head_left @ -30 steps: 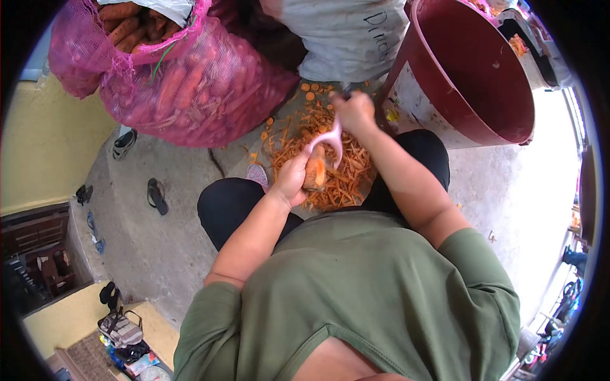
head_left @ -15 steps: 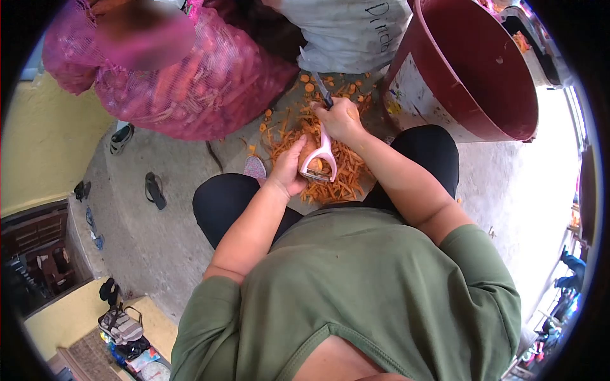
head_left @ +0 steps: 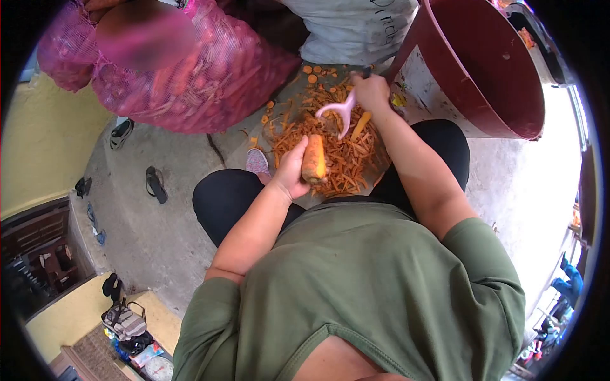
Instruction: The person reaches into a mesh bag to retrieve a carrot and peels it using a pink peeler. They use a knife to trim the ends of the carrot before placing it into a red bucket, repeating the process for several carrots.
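My left hand [head_left: 294,170] is wrapped round a thick carrot [head_left: 314,159], with a bright orange peeled strip along one side and rougher skin on the rest. My right hand [head_left: 372,92] grips a pale pink peeler [head_left: 340,113], its head pointing down and apart from the carrot. A knife's dark handle [head_left: 366,71] also shows at that hand; its blade is hard to make out. Beside the peeler is a wide orange peel strip [head_left: 361,126]. Below both hands lies a heap of carrot peelings [head_left: 346,162], with several cut carrot slices [head_left: 312,79] at its far edge.
Beyond my left knee bulges a pink mesh sack of carrots [head_left: 190,82]. A white sack [head_left: 349,32] stands at the back, and a large dark red bucket [head_left: 438,70] tilts at the right. Several slippers, including a black flip-flop [head_left: 154,185], lie on the concrete floor [head_left: 178,241].
My right hand has moved away from the carrot, up and to the right, taking the peeler and knife along. The carrot in my left hand is now uncovered and more upright.
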